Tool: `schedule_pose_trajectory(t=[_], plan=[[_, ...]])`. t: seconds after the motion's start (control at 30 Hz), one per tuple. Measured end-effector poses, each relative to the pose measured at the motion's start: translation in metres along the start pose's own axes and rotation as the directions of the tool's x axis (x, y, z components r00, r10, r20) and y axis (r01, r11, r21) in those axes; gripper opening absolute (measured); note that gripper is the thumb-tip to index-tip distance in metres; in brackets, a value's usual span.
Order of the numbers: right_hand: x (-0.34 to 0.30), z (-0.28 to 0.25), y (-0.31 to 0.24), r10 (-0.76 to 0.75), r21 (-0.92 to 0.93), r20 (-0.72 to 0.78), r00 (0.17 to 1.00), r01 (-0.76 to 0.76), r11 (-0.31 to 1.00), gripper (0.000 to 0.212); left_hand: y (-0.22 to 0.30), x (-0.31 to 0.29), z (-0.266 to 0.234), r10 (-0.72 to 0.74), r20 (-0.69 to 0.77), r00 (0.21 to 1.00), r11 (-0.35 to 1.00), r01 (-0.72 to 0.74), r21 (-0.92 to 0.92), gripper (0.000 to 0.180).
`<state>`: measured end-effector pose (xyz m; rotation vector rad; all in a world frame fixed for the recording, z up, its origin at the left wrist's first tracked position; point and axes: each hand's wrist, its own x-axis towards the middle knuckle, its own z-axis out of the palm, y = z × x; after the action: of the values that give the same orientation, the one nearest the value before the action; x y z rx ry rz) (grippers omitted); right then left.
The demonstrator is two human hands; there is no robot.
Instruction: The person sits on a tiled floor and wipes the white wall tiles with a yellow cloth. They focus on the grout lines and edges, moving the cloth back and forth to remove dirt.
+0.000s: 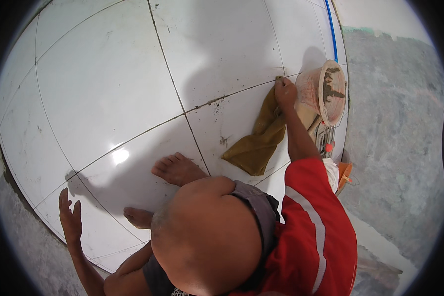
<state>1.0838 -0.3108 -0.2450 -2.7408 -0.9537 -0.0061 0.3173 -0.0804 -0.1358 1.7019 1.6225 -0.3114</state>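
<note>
My right hand (pixel 285 94) is closed on the upper end of an olive-brown cloth (pixel 254 150). The cloth hangs or trails from it toward me, its wide lower end spread over the white tiles. Close to the right of that hand is a pale, stained bucket (pixel 308 89), tilted in view, with dark grey residue on its inner wall. Over at the far left, my left hand (pixel 71 217) is raised with its fingers apart and nothing in it. What lies inside my right fist is hidden.
White floor tiles (pixel 108 64) with dark joints carry scattered specks of dirt. Along the right, a grey patchy wall (pixel 389 93) rises beside a blue strip (pixel 332 32). Metal items with a red part (pixel 329 147), a white bag (pixel 330 173) and an orange-brown object (pixel 345 175) sit below the bucket.
</note>
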Motion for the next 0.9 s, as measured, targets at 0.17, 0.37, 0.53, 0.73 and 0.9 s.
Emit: schedule_pose_trajectory(t=[0.17,0.37,0.53,0.73,0.9], plan=[[-0.061,0.015,-0.088,-0.008,0.194,0.001,1.0,0.008,0.981,0.021,0.02,0.009,0.0,0.136,0.014,0.991,0.991,-0.136,-0.006,0.055],[-0.135,0.026,-0.191,-0.185,0.264,0.092,0.978,0.156,0.952,0.009,0.051,0.038,0.001,0.291,0.002,0.957,0.951,-0.289,0.111,0.055],[-0.086,0.018,-0.123,-0.199,0.216,-0.002,0.98,0.194,0.957,0.013,0.053,0.026,-0.004,0.145,-0.021,0.989,0.989,-0.145,0.023,0.055],[-0.147,0.022,-0.204,-0.279,0.393,0.128,0.952,0.21,0.895,0.019,0.006,0.005,-0.004,0.151,-0.012,0.989,0.986,-0.15,0.07,0.056],[-0.118,0.018,-0.172,-0.104,0.307,0.131,0.986,0.06,0.95,0.016,0.052,0.0,-0.024,-0.045,-0.071,0.996,0.999,0.047,0.024,0.056]])
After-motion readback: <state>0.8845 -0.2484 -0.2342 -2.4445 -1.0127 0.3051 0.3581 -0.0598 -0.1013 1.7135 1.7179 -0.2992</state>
